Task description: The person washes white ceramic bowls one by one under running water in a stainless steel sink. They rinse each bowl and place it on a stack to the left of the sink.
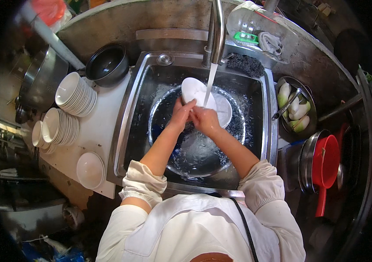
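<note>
Under the running tap, a white bowl [193, 89] is tilted on its side, its lower edge between my two hands. My left hand [182, 114] grips it with the thumb laid along the near side. My right hand [204, 119] is curled at the same lower edge; its fingertips are partly hidden. Just beyond the right hand, a second white bowl [225, 113] sits partly in the water. Both are over a large round metal basin [151, 131] full of rippling water, set inside a stainless steel sink [133, 131]. The stream from the tap [218, 36] falls beside the upright bowl.
On the left board [101, 131] stand stacked white bowls [76, 95], more bowls [61, 126], a separate bowl [90, 170] and a black pot [106, 65]. A dark scouring pad [245, 65] lies behind the sink. At right are a pan of pale green-tipped vegetables [299, 109] and a red dipper [326, 162].
</note>
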Demonstrator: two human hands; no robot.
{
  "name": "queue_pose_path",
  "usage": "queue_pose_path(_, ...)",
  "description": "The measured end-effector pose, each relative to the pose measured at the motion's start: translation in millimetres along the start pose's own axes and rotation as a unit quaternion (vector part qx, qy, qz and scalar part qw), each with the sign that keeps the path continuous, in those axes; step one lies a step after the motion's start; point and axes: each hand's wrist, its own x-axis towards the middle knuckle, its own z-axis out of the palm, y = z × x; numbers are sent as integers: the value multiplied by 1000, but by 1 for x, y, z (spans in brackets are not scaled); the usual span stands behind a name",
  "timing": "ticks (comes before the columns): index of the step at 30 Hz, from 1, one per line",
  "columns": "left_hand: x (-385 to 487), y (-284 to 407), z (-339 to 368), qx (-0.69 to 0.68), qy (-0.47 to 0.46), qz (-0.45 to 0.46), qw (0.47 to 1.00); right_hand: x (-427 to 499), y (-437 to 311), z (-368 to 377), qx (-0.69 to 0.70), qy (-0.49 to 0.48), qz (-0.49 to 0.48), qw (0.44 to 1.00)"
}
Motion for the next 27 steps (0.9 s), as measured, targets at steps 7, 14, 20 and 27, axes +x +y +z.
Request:
queue_pose_path(7, -11, -39, -23, -335, 28, -154, 929, -26, 40, -18, 81, 249, -16, 965)
queue_pose_path(14, 0, -12, -3, 275, 69, 243, 928, -44, 100, -11, -60, -26, 401, 914)
queue_pose_path(20, -59, 65, -58, 578, 140, 332, 733, -54, 135, 23, -101, -31, 429, 897)
queue_pose_path(27, -180, 105, -228, 354, 478, 239, 767, -51, 206, 38, -91, -2, 370, 924)
